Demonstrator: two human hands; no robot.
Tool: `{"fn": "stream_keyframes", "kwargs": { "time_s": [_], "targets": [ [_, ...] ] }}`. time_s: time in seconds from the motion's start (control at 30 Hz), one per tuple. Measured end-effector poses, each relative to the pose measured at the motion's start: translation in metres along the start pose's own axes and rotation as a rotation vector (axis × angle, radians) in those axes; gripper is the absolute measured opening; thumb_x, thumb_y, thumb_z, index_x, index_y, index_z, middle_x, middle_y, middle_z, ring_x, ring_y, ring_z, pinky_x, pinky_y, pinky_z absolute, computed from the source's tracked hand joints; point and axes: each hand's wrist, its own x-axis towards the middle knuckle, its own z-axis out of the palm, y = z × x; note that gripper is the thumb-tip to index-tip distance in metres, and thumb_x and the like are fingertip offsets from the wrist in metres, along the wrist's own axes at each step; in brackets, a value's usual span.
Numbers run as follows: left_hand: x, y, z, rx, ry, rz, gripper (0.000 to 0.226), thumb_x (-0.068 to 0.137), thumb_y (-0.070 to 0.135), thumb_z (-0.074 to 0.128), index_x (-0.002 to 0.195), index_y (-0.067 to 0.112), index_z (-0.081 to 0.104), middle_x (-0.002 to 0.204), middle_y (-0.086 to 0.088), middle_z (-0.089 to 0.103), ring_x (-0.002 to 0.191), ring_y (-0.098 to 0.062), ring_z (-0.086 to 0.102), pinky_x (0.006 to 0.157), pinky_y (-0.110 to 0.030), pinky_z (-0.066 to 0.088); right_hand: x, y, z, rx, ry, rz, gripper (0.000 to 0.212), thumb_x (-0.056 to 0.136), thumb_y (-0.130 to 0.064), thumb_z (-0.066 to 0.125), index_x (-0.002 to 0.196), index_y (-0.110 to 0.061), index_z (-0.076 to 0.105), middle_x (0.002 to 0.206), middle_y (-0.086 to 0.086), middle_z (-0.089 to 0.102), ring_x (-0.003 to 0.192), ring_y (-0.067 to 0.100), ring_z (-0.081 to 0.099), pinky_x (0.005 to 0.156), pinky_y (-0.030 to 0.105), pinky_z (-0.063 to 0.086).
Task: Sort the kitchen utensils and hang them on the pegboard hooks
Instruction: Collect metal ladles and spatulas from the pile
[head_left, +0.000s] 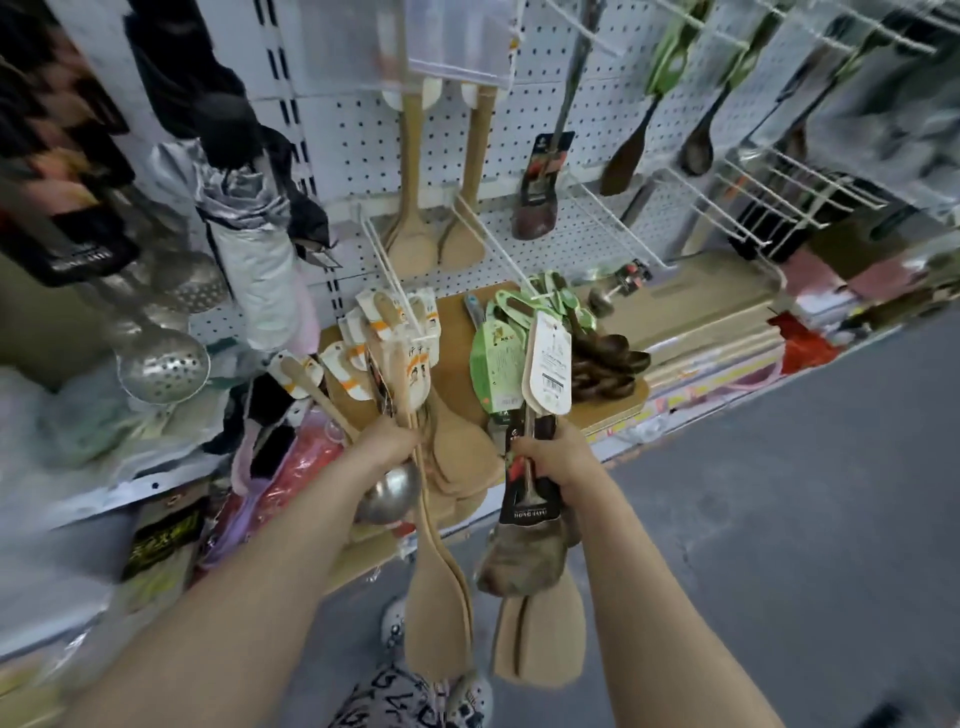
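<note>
The fingers of the left hand (387, 441) are hidden behind the wooden spoons (439, 623) it holds. The print on the white tag (553, 364) of the bundle (530, 561) in the right hand (553, 457) is too small to read. Far right, the hanging dark spoons (698, 140) are blurry

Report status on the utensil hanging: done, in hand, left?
Done: two pale wooden spatulas and a dark-headed metal-handled spoon hang on the white pegboard. In hand: left hand grips long wooden paddles plus a steel ladle; right hand grips carded utensils. Left: both bundles and the dark wooden spoons heaped below.
</note>
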Motion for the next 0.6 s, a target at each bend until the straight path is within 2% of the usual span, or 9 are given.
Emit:
{"fn": "stream_keyframes", "kwargs": {
  "time_s": [0.1,0.17,0.23,0.3,0.4,0.5,0.6],
  "targets": [
    [0.018,0.005,-0.011,0.021,0.000,-0.024,0.019,0.092,0.010,0.056,0.109,0.003,0.062,0.101,-0.014,0.065,0.094,-0.029,0.063,0.082,-0.035,0.052,0.018,-0.014,0.006,-0.001,-0.027,0.019,0.015,0.080,0.002,0.070,0.092,-0.004,0.066,0.069,0.012,0.070,0.054,0.021,0.065,0.059,0.033,0.056],
    [0.025,0.014,-0.016,0.020,0.024,-0.011,0.018,0.095,0.014,0.056,0.111,0.005,0.060,0.101,-0.012,0.065,0.092,-0.026,0.063,0.080,-0.034,0.052,0.033,-0.022,0.006,-0.001,-0.019,0.009,0.019,0.076,-0.001,0.074,0.093,-0.006,0.067,0.080,0.013,0.073,0.066,0.025,0.069,0.068,0.040,0.060],
    [0.034,0.023,-0.019,0.001,0.042,0.001,0.006,0.097,0.013,0.056,0.100,0.009,0.058,0.087,-0.007,0.063,0.077,-0.018,0.060,0.065,-0.026,0.049,0.049,-0.027,0.005,0.005,-0.013,0.010,0.026,0.071,-0.007,0.077,0.095,-0.011,0.069,0.091,0.012,0.074,0.083,0.029,0.072,0.082,0.048,0.059],
    [0.043,0.028,-0.020,-0.027,0.064,0.016,0.002,0.097,0.011,0.056,0.096,0.010,0.057,0.076,-0.004,0.059,0.066,-0.015,0.056,0.059,-0.025,0.047,0.058,-0.031,0.003,0.014,-0.005,0.018,0.029,0.069,-0.009,0.078,0.096,-0.014,0.068,0.095,0.012,0.074,0.090,0.031,0.072,0.086,0.050,0.058],
    [0.053,0.039,-0.020,-0.049,0.090,0.044,0.008,0.097,0.013,0.058,0.105,0.011,0.056,0.075,-0.004,0.059,0.065,-0.015,0.055,0.057,-0.026,0.044,0.070,-0.033,0.001,0.009,0.000,0.020,0.027,0.067,-0.011,0.078,0.092,-0.016,0.067,0.095,0.013,0.074,0.090,0.033,0.071,0.086,0.051,0.058],
    [0.075,0.042,-0.018,-0.055,0.129,0.022,0.022,0.095,0.016,0.062,0.112,0.002,0.059,0.089,-0.009,0.061,0.074,-0.019,0.056,0.069,-0.029,0.044,0.088,-0.036,-0.001,-0.002,-0.018,-0.007,0.028,0.065,-0.013,0.077,0.090,-0.019,0.066,0.096,0.013,0.074,0.090,0.034,0.071,0.086,0.051,0.057],
    [0.088,0.044,-0.017,-0.086,0.175,0.020,0.027,0.094,0.016,0.064,0.112,-0.003,0.062,0.096,-0.013,0.064,0.082,-0.026,0.060,0.075,-0.035,0.049,0.100,-0.041,-0.001,-0.014,-0.041,-0.034,0.024,0.072,-0.007,0.075,0.088,-0.020,0.064,0.095,0.010,0.073,0.089,0.030,0.070,0.082,0.044,0.058]
  ]
}}
